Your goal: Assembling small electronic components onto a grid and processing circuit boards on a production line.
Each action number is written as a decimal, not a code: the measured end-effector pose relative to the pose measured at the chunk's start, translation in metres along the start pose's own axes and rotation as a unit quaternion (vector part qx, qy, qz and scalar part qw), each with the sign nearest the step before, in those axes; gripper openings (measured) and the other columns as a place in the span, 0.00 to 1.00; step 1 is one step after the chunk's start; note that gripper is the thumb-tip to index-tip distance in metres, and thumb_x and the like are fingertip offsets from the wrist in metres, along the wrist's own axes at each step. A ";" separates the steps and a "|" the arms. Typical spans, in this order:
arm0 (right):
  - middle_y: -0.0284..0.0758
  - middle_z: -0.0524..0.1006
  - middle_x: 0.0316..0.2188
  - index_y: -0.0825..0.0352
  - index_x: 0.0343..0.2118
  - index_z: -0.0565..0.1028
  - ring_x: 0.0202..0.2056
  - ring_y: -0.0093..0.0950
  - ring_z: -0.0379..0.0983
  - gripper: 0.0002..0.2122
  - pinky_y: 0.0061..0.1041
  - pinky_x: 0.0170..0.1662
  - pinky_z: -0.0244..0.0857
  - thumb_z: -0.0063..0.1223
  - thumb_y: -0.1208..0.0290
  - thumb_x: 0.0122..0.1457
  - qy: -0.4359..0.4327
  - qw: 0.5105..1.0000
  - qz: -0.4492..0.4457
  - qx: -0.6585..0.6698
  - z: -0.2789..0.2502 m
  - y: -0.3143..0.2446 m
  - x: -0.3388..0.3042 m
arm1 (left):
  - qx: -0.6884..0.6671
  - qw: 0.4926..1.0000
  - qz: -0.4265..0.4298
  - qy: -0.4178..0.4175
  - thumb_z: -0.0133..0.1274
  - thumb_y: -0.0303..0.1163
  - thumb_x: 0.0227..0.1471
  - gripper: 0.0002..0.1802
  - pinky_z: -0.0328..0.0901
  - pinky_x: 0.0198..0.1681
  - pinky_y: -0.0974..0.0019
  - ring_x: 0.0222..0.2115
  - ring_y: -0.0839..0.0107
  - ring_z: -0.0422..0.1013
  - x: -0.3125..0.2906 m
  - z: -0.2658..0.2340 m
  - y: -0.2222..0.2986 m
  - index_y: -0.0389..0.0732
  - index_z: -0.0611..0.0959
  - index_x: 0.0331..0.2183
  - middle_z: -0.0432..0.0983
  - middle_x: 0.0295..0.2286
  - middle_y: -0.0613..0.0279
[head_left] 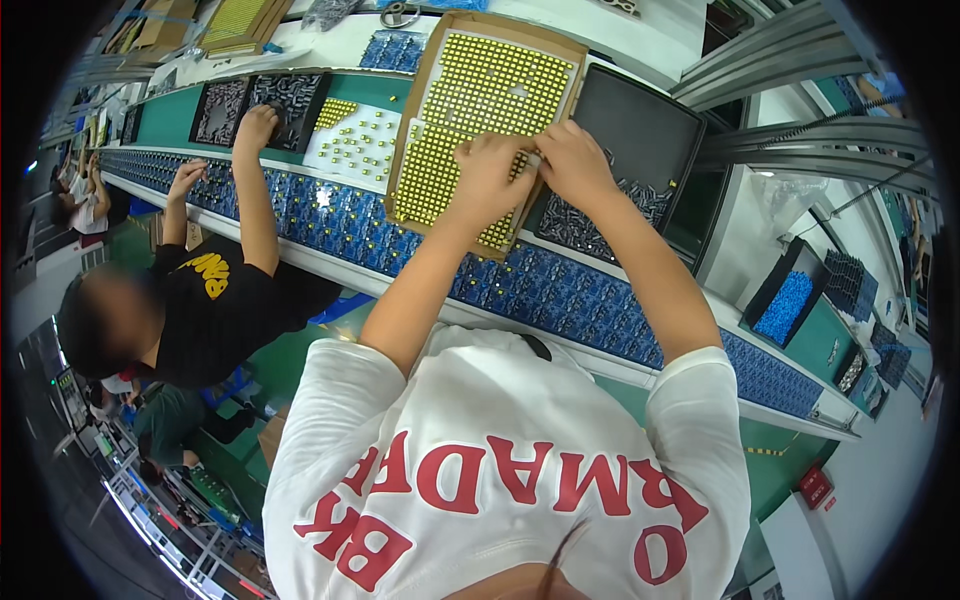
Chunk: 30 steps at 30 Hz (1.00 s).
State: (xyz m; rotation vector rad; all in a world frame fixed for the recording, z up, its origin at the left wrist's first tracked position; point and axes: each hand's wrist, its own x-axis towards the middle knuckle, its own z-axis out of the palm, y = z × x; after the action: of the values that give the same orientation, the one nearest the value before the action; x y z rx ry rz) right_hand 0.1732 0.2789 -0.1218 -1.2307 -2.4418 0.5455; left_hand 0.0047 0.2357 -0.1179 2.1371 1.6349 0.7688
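Yellow, row on row of tiny yellow parts packed in the cardboard tray [440,60] ahead of me at twelve o'clock, resting across the blue conveyor line of circuit boards [560,290]. My left hand [490,170] is curled over the tray's lower right edge, my right hand [572,160] pressed close beside it at three o'clock of the left, fingertips nearly meeting; both pinch narrow, though whether a part sits between them I cannot tell. Best, I judge, to keep the wrists low and pick from the edge row so neighbours stay seated. The tray's long axis runs from eleven towards five, top end tilted away. A black tray [650,130] of dark parts lies just right
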 end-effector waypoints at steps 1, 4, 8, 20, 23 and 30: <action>0.34 0.71 0.31 0.64 0.29 0.75 0.41 0.35 0.67 0.06 0.34 0.47 0.64 0.57 0.75 0.46 -0.004 1.000 0.000 -0.009 0.004 0.002 -0.002 | -0.007 0.999 -0.042 -0.002 0.53 0.29 0.44 0.17 0.51 0.48 0.48 0.43 0.61 0.69 0.000 -0.010 -0.013 0.47 0.79 0.41 0.78 0.35 0.65; 0.35 0.72 0.33 0.64 0.28 0.74 0.43 0.35 0.67 0.06 0.33 0.49 0.64 0.57 0.74 0.46 -0.014 1.000 -0.008 -0.027 0.008 -0.001 0.000 | 0.029 0.988 -0.148 0.032 0.50 0.27 0.44 0.19 0.52 0.48 0.47 0.48 0.60 0.65 -0.003 -0.043 -0.077 0.48 0.80 0.41 0.76 0.41 0.63; 0.37 0.72 0.32 0.66 0.30 0.75 0.43 0.36 0.67 0.08 0.34 0.49 0.64 0.58 0.70 0.47 -0.066 0.997 0.031 -0.004 -0.004 -0.014 0.010 | 0.164 0.984 -0.062 0.015 0.49 0.27 0.42 0.20 0.52 0.49 0.48 0.48 0.58 0.65 0.001 -0.073 -0.111 0.49 0.79 0.41 0.74 0.42 0.61; 0.46 0.77 0.33 0.70 0.37 0.77 0.37 0.43 0.75 0.20 0.40 0.41 0.68 0.57 0.55 0.54 -0.120 0.967 0.210 0.076 -0.002 -0.046 0.015 | 0.189 0.955 -0.042 -0.226 0.61 0.44 0.39 0.21 0.50 0.52 0.49 0.49 0.61 0.62 0.034 -0.097 -0.107 0.48 0.80 0.39 0.71 0.42 0.61; 0.45 0.78 0.34 0.71 0.38 0.77 0.38 0.41 0.76 0.19 0.39 0.41 0.69 0.56 0.56 0.55 -0.161 0.962 0.194 0.107 -0.008 -0.043 0.016 | 0.122 0.958 -0.021 -0.259 0.64 0.45 0.39 0.24 0.57 0.50 0.51 0.46 0.57 0.66 0.039 -0.105 -0.110 0.45 0.80 0.38 0.74 0.40 0.56; 0.45 0.77 0.33 0.72 0.40 0.76 0.37 0.40 0.75 0.19 0.36 0.41 0.68 0.57 0.58 0.55 -0.134 0.943 0.201 0.230 -0.019 -0.055 0.004 | -0.023 0.950 -0.109 -0.293 0.66 0.35 0.42 0.22 0.67 0.41 0.62 0.39 0.59 0.74 0.035 -0.127 -0.102 0.37 0.77 0.39 0.78 0.36 0.52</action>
State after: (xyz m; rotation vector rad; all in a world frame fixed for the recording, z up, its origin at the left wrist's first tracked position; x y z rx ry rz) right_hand 0.1429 0.2556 -0.0781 -1.5189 -2.0687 1.3887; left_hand -0.1446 0.2911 -0.0672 1.8588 1.4631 0.0792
